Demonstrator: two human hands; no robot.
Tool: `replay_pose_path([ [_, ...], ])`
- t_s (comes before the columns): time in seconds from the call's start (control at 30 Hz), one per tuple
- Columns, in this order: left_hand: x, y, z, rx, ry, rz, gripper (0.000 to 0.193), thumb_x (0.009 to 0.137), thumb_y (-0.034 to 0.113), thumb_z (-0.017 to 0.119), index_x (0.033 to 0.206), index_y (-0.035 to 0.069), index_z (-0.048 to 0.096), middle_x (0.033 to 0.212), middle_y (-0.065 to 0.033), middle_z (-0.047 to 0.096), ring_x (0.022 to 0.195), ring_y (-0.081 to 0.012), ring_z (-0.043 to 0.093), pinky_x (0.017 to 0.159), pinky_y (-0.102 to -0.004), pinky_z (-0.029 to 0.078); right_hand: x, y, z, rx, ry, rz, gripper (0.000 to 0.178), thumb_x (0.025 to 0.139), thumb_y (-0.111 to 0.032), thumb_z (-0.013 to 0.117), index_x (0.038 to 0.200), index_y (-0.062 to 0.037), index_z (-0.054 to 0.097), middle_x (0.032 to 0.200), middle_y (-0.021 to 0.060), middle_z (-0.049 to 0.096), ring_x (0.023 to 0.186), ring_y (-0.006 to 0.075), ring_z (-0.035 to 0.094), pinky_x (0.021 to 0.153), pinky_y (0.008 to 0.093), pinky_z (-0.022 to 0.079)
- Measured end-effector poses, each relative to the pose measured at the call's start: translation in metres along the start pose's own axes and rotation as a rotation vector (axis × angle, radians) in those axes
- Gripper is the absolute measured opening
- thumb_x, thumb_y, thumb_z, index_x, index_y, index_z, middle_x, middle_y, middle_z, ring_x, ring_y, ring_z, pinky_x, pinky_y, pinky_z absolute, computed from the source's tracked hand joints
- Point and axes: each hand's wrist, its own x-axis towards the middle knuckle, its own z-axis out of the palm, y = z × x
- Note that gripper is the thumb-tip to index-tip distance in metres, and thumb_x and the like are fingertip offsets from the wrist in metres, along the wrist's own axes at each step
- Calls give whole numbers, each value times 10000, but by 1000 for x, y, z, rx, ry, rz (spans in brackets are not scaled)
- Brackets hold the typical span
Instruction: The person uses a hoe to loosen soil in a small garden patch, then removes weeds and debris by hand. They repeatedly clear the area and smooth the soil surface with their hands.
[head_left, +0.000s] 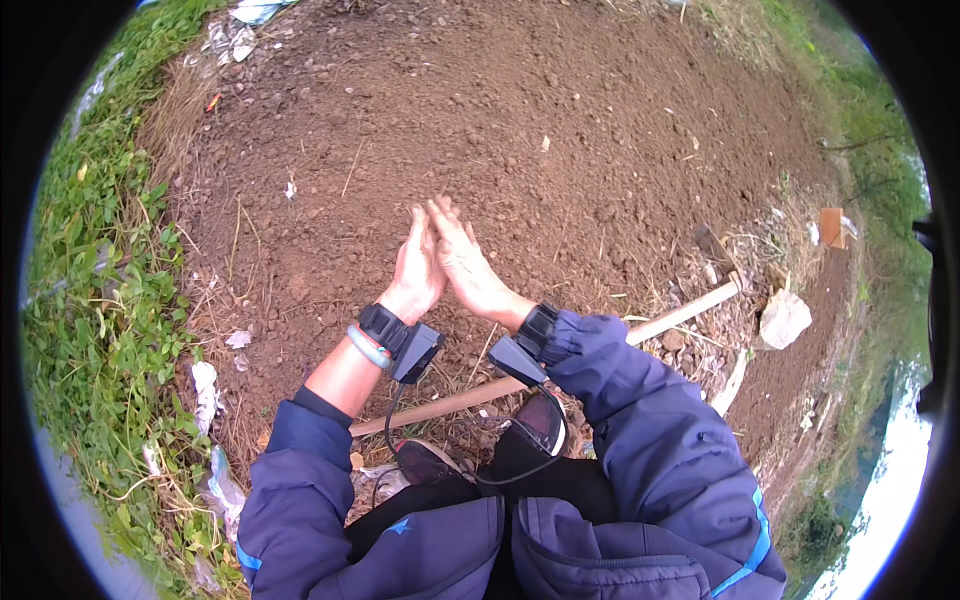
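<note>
My left hand (416, 272) and my right hand (470, 268) meet palm to palm in front of me, above bare brown soil (400, 130). Their fingers are stretched out and point away from me, with the fingertips touching. Nothing shows between the palms, though their inner faces are mostly hidden. Some soil seems to cling to the fingers. Below the hands, a long wooden handle (690, 309) lies across the ground by my feet. A dark blade-like piece (712, 243) lies by its right end, like a hoe's head.
Green leafy plants (95, 330) border the soil on the left. To the right are a pale rock (785, 319), dry stalks and an orange-brown block (831, 227). White plastic scraps (205, 395) litter the left edge. My shoes (540, 425) stand beside the handle.
</note>
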Motion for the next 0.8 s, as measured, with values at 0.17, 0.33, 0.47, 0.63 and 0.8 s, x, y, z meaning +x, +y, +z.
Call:
replay_pose_path([
  [0.17,-47,-17,-3,970,-104,-26,622,911,351,620,1384,17,393,1430,-149,388,1332,-288,371,1111,-390,314,-58,80,-59,-679,23,415,421,942,-385,486,1207,-73,587,1332,192,504,1312,351,394,1082,528,267],
  [0.33,-85,-30,-62,1319,138,-153,161,884,143,622,896,-13,659,679,-50,639,540,-113,574,487,-275,458,-183,125,-132,-688,642,533,254,862,-240,648,801,5,623,744,167,653,701,283,649,661,378,496],
  [0.47,-91,-32,-87,1449,183,-203,261,933,204,577,748,21,594,576,0,553,486,-75,471,445,-243,375,-255,138,-140,-555,647,1049,634,917,-527,490,645,23,651,585,188,620,579,283,659,611,392,513],
  [0.63,-81,-38,-86,1228,139,-207,146,926,133,565,853,7,575,640,-15,566,519,-90,540,483,-244,443,-270,150,-107,225,531,1409,725,832,-608,580,971,102,621,836,202,688,692,293,700,594,381,565],
  [0.8,-58,-34,-87,1285,129,-371,151,898,127,581,862,-18,608,691,-64,622,584,-121,591,523,-275,466,-251,165,-83,512,466,1487,605,833,-535,643,959,56,615,738,161,679,551,253,672,490,350,562],
])
